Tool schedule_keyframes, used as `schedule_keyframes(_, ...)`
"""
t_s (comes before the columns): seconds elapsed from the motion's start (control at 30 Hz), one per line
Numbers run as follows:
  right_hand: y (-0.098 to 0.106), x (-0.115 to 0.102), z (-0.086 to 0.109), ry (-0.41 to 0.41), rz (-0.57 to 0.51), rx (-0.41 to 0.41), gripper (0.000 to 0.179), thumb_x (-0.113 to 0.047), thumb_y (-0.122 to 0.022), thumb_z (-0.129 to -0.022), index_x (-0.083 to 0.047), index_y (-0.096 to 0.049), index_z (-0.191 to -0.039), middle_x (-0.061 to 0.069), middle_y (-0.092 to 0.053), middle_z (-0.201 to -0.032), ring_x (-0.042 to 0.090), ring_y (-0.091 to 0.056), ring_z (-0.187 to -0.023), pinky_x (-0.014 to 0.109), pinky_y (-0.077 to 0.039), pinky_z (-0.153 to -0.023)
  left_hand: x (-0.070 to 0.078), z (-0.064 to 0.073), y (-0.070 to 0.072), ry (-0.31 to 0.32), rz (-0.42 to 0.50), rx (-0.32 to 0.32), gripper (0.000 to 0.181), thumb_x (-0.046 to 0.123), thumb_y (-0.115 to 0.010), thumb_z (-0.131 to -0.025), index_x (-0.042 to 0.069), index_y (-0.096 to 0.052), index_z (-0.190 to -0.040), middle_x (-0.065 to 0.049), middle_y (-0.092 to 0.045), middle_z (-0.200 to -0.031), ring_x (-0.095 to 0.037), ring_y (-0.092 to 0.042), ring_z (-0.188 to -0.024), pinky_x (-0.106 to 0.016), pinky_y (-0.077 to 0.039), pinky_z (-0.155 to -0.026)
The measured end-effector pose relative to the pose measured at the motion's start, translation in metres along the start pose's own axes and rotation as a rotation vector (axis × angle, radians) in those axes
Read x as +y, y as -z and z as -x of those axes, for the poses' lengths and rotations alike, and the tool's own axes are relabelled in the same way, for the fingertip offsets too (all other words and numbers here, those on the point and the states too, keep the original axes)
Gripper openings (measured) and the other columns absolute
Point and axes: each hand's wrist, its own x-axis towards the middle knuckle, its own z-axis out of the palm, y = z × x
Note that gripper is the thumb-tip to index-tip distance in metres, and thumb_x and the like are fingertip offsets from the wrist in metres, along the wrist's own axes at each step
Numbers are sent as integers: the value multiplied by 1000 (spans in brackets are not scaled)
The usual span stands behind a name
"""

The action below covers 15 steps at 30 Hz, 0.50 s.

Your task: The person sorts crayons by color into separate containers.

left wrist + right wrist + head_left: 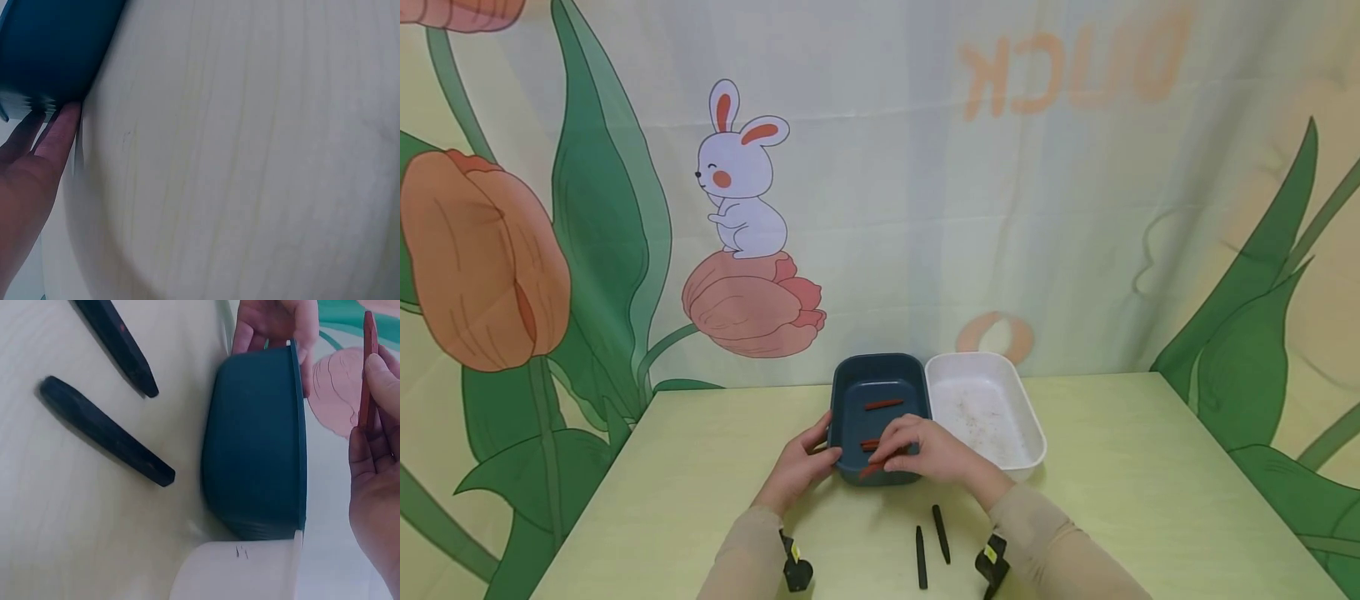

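My right hand (934,450) pinches a red crayon (872,470) over the near end of a dark teal bin (880,386), which my left hand (797,467) holds at its left side.

My right thumb and fingertips are closed together on the crayon, with only its thickness between them; my left thumb lies at the bin's rim, its fingers against the outer wall and underside. Beyond my pinch a loose red crayon (884,404) lies on the bin's floor; more red shows just past my fingertips, partly hidden by them. Right of my pinch, beside the bin, stands a white bin (992,396). Nearer me than my grip, two black crayons (921,558) lie on the table (1112,475).
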Motion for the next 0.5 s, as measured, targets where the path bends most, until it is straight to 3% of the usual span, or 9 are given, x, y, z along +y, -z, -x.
schedule_keyframes(0.2, 4, 9, -2, -58, 38, 88, 19, -13, -75, -87, -7, -78, -105, 2, -69, -102, 19, -58, -99, 36, -50, -85, 0, -1, 0, 19, 1, 7, 69, 6, -66, -92, 19, -39, -154, -17, -36, -155, -36, -45, -134, -40, -49, -97)
schedule_keyframes(0.5, 5, 12, -9, -109, 96, 125, 18, -11, -73, -89, -9, -78, -107, 1, -70, -105, 21, -59, -102, 37, -48, -91, -1, -1, 1, 29, -1, 7, 70, 9, -68, -92, 21, -39, -154, -16, -35, -156, -36, -44, -135, -40, -49, -97)
